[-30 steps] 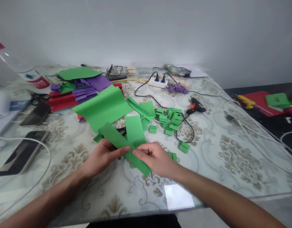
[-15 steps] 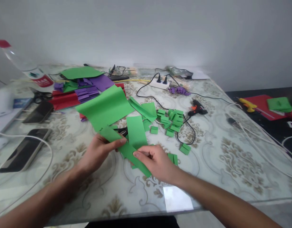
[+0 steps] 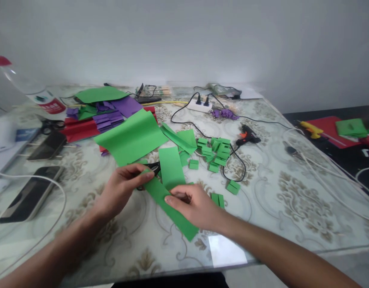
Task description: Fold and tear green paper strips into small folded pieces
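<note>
A long strip of green paper (image 3: 169,206) slants between my two hands above the table. My left hand (image 3: 124,185) pinches its upper left end between thumb and fingers. Midway along, my right hand (image 3: 194,203) grips the strip's edge, and its lower end sticks out past the hand. Behind the strip lie another green paper piece (image 3: 172,166) and a pair of black scissors (image 3: 154,167), partly hidden by the left hand and the paper. A big green sheet (image 3: 133,138) rests farther back. Several small folded green pieces (image 3: 216,152) form a pile to the right.
A hot glue gun (image 3: 247,135) and a power strip (image 3: 199,105) with black cords stand behind the pile. On the left are a phone (image 3: 31,194), a white cable, another pair of scissors (image 3: 51,125) and a bottle (image 3: 37,90). Purple paper (image 3: 108,121) and red paper (image 3: 79,130) lie farther back.
The green strip has slid down and right through my hands, so more of it extends below the right hand. My left hand now holds it at its upper end.
</note>
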{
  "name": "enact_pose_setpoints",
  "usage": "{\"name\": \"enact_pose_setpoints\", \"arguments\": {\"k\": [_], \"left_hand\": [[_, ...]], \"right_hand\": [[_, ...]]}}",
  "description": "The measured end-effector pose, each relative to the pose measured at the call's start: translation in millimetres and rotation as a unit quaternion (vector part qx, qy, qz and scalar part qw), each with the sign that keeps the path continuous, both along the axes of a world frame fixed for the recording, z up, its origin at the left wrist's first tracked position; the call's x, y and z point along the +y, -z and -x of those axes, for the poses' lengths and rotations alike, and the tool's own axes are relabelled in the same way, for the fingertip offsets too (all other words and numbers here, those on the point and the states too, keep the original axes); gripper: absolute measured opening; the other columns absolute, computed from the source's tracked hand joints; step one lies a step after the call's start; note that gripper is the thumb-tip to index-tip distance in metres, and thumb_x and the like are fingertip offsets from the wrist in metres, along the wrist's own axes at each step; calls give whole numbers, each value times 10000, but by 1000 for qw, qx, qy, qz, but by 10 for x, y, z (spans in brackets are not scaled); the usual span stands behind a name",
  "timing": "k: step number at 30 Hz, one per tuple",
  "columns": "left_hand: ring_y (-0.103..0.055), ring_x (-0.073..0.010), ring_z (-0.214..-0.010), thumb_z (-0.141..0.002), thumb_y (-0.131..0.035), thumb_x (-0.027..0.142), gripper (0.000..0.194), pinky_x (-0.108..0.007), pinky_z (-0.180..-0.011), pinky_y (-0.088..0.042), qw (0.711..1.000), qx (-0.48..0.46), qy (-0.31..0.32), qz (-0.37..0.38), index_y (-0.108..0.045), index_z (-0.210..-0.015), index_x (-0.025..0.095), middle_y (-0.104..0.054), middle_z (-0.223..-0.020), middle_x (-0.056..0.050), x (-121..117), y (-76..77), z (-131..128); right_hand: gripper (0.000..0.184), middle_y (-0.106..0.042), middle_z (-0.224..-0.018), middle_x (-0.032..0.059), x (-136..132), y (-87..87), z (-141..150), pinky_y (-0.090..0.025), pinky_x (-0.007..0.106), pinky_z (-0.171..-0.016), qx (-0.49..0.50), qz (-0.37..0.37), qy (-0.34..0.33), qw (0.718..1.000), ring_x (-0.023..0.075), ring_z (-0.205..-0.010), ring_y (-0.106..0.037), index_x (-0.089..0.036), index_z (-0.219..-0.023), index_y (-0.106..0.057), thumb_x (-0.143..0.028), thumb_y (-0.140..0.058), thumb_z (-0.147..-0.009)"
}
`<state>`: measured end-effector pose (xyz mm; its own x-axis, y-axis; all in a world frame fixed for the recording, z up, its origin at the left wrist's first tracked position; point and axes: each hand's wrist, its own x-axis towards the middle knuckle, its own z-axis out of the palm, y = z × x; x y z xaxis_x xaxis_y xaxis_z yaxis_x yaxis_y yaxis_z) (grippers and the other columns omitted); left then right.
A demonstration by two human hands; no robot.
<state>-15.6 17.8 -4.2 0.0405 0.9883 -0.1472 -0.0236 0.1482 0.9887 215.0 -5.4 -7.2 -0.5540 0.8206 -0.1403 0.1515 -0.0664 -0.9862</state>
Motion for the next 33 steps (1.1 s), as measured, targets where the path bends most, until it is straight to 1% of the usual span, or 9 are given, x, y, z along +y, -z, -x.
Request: {"name": "enact_pose_setpoints", "arguments": {"k": [4, 9, 12, 15, 19, 24, 27, 30, 33], "left_hand": [[-542, -128, -613, -785, -847, 353, 200, -221, -574, -430, 991, 68, 114, 6, -771, -736, 174, -654, -661, 5, -124, 9, -153], [-538, -136, -632, -791, -832, 355, 201, -230, -586, -425, 989, 82, 121, -3, -768, -730, 175, -650, -675, 2, -158, 19, -199], [-545, -130, -627, -760, -862, 331, 182, -226, -577, -427, 995, 47, 83, 10, -772, -721, 178, -664, -679, -1, -107, 25, -126], [-570, -125, -603, -726, -878, 292, 150, -219, -553, -446, 1000, -19, 3, 23, -778, -713, 182, -679, -661, -2, 12, -11, 6], [-572, -112, -542, -634, -877, 207, 131, -207, -493, -455, 989, -63, -135, 6, -749, -634, 182, -664, -601, 14, 202, -107, 211], [-564, -93, -576, -759, -805, 135, 123, -186, -536, -488, 984, -79, -162, -12, -723, -676, 173, -649, -623, 42, 285, -186, 318], [-556, -73, -606, -817, -760, 81, 177, -149, -570, -496, 978, -93, -185, -28, -684, -681, 164, -639, -645, 58, 282, -203, 309], [-581, -71, -633, -848, -745, 89, 181, -134, -615, -534, 977, -104, -185, -20, -665, -705, 166, -650, -679, 58, 287, -185, 308], [-561, -76, -545, -840, -751, 140, 161, -158, -507, -529, 981, -104, -164, -1, -666, -705, 159, -632, -646, 46, 292, -142, 321]], "right_hand": [[453, -334, -629, -56, -21, -10, 11, -243, 270, -534, -8, -13, 8, 1000, 104, -586, -337, -203, -663, -429, -455, -575, -1011], [440, -344, -620, -51, -21, -9, -9, -232, 270, -531, -38, -40, -5, 998, 105, -577, -345, -202, -659, -424, -421, -536, -1025], [393, -373, -633, -45, -18, -40, -16, -255, 261, -534, -38, -31, -8, 999, 109, -587, -367, -193, -679, -500, -399, -549, -1010], [347, -400, -637, -41, -21, -50, -27, -261, 256, -532, -43, -24, -8, 999, 110, -587, -370, -185, -720, -571, -383, -554, -1005], [345, -376, -624, -48, -21, -11, -53, -233, 255, -517, -55, -27, -19, 998, 103, -570, -334, -183, -737, -595, -389, -552, -1010], [317, -421, -613, -47, 0, 17, -71, -271, 243, -521, -49, -33, -16, 998, 102, -565, -374, -174, -747, -632, -365, -573, -994], [275, -527, -603, -30, 10, 14, -66, -319, 231, -518, -33, -16, 0, 999, 101, -546, -424, -169, -731, -658, -328, -605, -950], [223, -618, -601, 3, 18, 12, -79, -352, 230, -514, -20, -1, 29, 999, 111, -532, -484, -171, -670, -653, -268, -623, -869], [238, -526, -527, -17, 39, 4, -129, -318, 239, -507, -5, -22, 53, 998, 119, -525, -469, -194, -569, -545, -232, -605, -796]]}}
